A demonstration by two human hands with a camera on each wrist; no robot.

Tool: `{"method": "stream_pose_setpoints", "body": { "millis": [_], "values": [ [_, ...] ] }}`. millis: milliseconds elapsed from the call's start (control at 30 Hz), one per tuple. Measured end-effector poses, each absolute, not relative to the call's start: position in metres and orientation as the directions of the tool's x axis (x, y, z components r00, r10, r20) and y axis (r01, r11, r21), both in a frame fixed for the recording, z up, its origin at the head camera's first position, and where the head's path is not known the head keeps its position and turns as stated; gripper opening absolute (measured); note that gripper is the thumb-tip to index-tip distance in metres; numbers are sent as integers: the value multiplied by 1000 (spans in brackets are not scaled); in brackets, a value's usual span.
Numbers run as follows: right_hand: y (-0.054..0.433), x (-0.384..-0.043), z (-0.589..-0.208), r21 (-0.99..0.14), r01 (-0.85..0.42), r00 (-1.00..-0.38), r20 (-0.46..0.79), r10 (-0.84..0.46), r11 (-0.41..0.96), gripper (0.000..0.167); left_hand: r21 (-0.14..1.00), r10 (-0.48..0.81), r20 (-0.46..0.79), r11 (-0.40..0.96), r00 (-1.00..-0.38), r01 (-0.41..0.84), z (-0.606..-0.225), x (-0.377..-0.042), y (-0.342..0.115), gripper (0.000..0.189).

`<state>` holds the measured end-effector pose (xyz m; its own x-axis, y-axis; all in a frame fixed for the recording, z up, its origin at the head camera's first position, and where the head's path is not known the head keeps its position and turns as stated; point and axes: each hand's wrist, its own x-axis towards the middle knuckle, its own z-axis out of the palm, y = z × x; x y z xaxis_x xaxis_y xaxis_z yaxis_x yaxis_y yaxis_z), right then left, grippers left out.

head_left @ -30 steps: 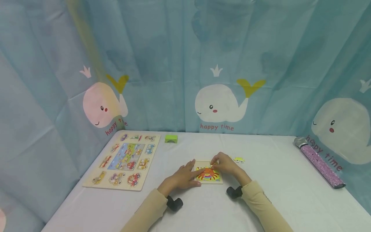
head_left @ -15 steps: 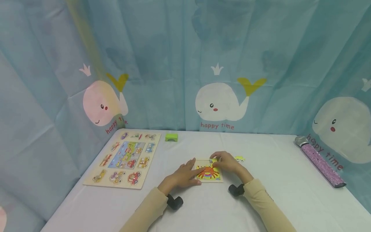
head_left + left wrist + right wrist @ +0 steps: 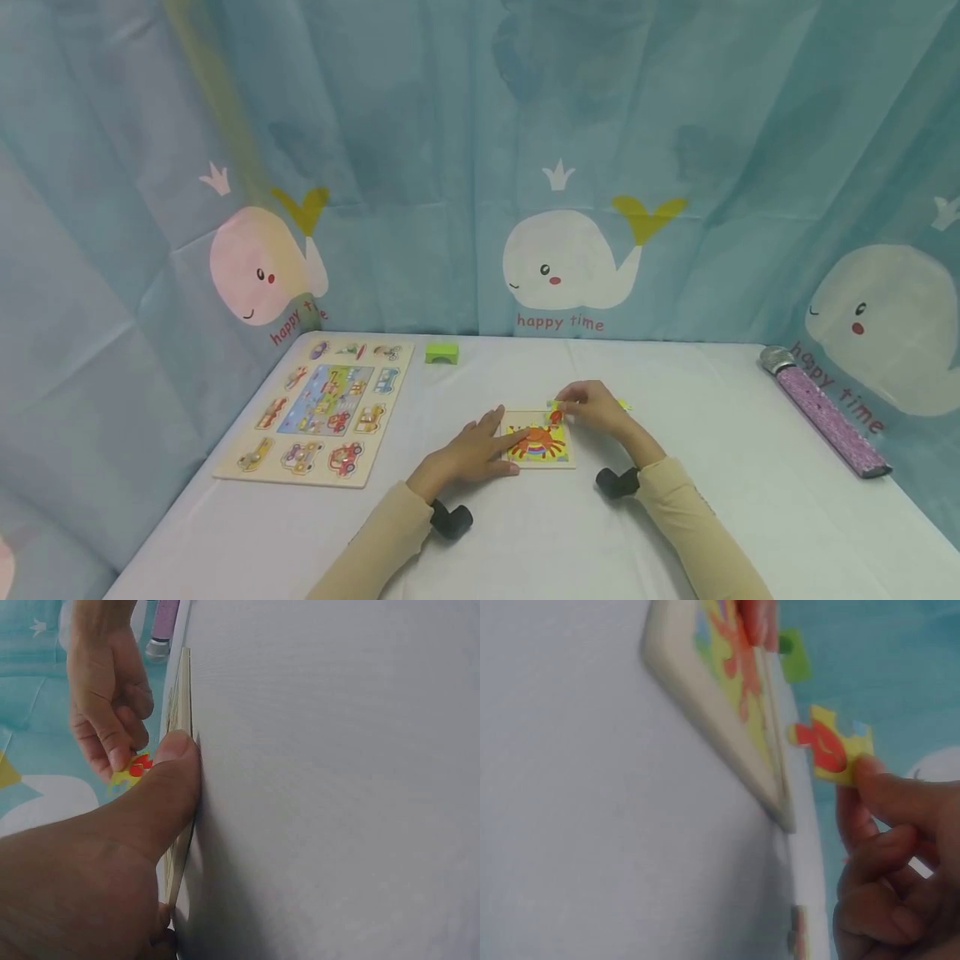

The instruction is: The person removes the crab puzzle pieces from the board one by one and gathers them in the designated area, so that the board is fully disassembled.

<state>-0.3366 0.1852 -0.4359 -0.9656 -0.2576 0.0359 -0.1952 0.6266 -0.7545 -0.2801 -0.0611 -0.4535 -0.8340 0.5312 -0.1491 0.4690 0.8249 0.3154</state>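
In the head view, the left hand (image 3: 474, 452) lies with fingers spread on a small wooden puzzle frame (image 3: 521, 417) near the middle of the white tabletop (image 3: 810, 533); its index finger reaches across the crab picture, and its thumb sits at the frame's near left corner. The right hand (image 3: 596, 407) is at the frame's far right corner, pinching a red and yellow puzzle piece (image 3: 555, 414) — the piece lies at the fingertips, on the side toward the frame. A yellow loose piece (image 3: 626, 405) peeks out beyond the right hand, mostly hidden by it. Toward the tabletop's far left corner lies a vehicle puzzle board (image 3: 307, 408); a green block (image 3: 442, 354) stands near the far edge, and a pink microphone (image 3: 828, 417) lies along the right edge, its silver head near the far right corner.

In the left wrist view, the left thumb is straight and presses against the frame's edge. The right hand appears beyond it, the piece below its fingertips and partly covered by that thumb.

In the right wrist view, the grip is narrow: thumb and finger hold the piece by one corner, leaving most of it exposed. Its red knob points toward the frame — near the rim, yet apart from it.
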Motion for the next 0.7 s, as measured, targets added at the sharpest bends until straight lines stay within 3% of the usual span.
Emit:
{"method": "stream_pose_setpoints", "body": {
  "millis": [367,700],
  "values": [
    [231,-340,-426,-837,-29,-998,-7,-63,547,36,331,548,-135,810,-826,483,-457,-281,-63,62],
    [301,-336,-425,-791,149,-989,-110,102,593,40,332,563,-122,799,-818,501,-454,-282,-64,63]
  ]
}}
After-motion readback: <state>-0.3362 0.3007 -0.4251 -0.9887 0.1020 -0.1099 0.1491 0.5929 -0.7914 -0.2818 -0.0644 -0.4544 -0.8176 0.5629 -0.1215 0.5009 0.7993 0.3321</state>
